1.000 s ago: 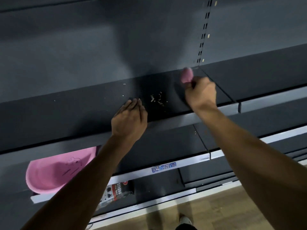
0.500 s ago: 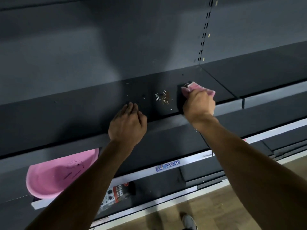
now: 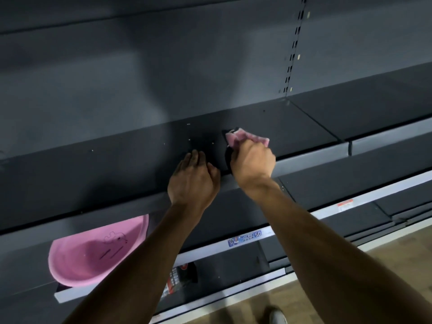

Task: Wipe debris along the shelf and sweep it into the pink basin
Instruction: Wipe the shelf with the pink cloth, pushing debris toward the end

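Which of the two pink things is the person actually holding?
The pink cloth, gripped by the right hand on the upper shelf. The pink basin sits untouched one shelf lower, to the left.

Left forearm [image 3: 131, 260] hides pink basin's [image 3: 93, 256] right edge.

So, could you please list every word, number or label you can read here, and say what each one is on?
"50": on the blue price tag on the lower shelf rail; its smaller print is too blurred to read.
"STRONG", partly legible: on the dark packet on the bottom shelf; other print unreadable.
Red-and-white label on the right rail: too blurred.
Line drawing inside the pink basin: no readable words.
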Motion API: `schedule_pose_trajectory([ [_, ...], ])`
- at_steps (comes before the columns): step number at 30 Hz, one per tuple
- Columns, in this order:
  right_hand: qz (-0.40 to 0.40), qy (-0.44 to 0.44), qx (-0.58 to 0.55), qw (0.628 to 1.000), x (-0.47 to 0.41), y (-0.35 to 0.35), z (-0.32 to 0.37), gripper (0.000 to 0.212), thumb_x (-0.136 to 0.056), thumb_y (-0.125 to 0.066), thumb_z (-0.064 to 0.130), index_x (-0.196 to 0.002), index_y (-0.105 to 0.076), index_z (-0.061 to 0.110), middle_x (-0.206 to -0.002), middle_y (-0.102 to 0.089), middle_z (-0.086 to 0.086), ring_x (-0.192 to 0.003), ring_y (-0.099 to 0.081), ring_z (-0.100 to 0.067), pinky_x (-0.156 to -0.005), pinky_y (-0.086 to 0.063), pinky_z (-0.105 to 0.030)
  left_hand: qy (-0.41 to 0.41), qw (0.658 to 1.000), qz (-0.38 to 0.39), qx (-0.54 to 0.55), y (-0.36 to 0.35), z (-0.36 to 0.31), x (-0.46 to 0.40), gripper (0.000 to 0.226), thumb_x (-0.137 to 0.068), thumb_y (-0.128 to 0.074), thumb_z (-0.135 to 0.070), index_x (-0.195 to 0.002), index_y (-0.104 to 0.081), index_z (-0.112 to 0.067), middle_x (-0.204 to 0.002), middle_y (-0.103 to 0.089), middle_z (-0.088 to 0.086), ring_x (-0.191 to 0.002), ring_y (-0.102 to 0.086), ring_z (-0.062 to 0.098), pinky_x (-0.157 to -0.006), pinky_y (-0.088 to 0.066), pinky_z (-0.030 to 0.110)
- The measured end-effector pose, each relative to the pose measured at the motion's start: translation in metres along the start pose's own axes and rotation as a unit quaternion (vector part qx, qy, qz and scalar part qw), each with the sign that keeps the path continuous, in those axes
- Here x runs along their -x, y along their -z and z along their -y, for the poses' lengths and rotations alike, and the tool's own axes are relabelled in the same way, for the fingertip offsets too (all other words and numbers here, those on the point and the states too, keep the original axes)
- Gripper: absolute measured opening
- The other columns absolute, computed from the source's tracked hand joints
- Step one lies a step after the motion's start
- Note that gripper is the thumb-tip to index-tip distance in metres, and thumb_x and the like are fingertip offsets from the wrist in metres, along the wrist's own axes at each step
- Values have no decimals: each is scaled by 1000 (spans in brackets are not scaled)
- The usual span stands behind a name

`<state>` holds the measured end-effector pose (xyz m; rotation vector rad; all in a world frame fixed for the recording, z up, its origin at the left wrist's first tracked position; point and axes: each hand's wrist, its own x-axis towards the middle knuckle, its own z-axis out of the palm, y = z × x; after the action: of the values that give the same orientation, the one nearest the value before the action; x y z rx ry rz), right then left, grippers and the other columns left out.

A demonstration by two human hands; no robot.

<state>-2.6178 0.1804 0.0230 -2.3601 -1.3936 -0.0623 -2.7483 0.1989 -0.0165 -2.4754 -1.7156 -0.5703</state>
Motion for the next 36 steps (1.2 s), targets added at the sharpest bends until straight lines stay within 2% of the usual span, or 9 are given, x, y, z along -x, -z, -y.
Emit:
schedule_pose_trajectory([
  [4,8,-17,-113,993,-5,3,-1,47,-99,-38,52,-100,-68,16,-96,-68,-13,-91,-64,-36,-69,-41,-32,-1,1000,-3,5,1,1,0,65,-92,-22,-34,-126,-65,0,-130,-64,18,-125,-59,29,-103,-48,38],
  [7,-14,-56,-227,972,-22,9,-20,67,-94,-33,68,-83,-67,10,-80,-66,-19,-83,-60,-41,-73,-46,-34,-2,1000,-8,-2,1,0,1,59,-93,-27,-31,-120,-69,0,-125,-67,18,-120,-63,30,-98,-51,38],
  [9,-26,-84,-264,961,-34,17,-39,62,-95,-38,64,-76,-65,11,-75,-66,-17,-78,-60,-37,-73,-45,-30,-1,1000,-12,-5,0,0,0,57,-93,-29,-30,-117,-71,0,-123,-68,19,-117,-64,30,-96,-52,38],
  [13,-60,-129,-267,953,-62,29,-76,45,-97,-48,47,-85,-70,10,-75,-65,-14,-77,-66,-31,-68,-40,-23,3,999,-34,-7,-4,0,-1,51,-92,-35,-28,-114,-74,-4,-123,-69,14,-112,-67,30,-88,-55,37],
  [16,-105,-123,-205,965,-79,30,-99,25,-93,-50,22,-93,-69,6,-83,-67,-21,-82,-66,-37,-69,-49,-33,-6,999,-54,2,-5,-1,-1,49,-92,-36,-28,-115,-74,-8,-126,-69,9,-113,-67,27,-87,-55,37],
  [18,-116,-123,-183,968,-90,30,-109,25,-91,-48,18,-96,-68,5,-89,-67,-24,-87,-65,-41,-77,-54,-43,-4,997,-79,3,-4,-1,0,46,-91,-38,-27,-112,-76,-9,-120,-71,8,-110,-68,26,-84,-56,36],
  [24,14,-65,-70,995,-129,7,-108,31,-91,-42,11,-113,-63,17,-117,-61,-18,-111,-57,-38,-92,-46,-42,1,994,-112,-3,-9,-1,1,44,-95,-39,-28,-114,-75,-13,-119,-72,4,-111,-68,19,-86,-56,32],
  [28,61,-53,-71,994,-150,-21,-99,46,-93,-41,17,-136,-46,3,-141,-45,-21,-135,-37,-36,-113,-28,-45,10,989,-147,2,-11,-3,2,41,-93,-42,-27,-112,-77,-15,-119,-72,0,-114,-67,14,-89,-54,29],
  [36,69,11,-102,992,-186,-42,-87,44,-90,-42,12,-132,-52,20,-133,-54,-12,-127,-46,-32,-107,-38,-46,15,986,-164,4,-12,-5,2,40,-92,-43,-24,-110,-77,-14,-120,-72,0,-112,-68,15,-85,-58,30],
])
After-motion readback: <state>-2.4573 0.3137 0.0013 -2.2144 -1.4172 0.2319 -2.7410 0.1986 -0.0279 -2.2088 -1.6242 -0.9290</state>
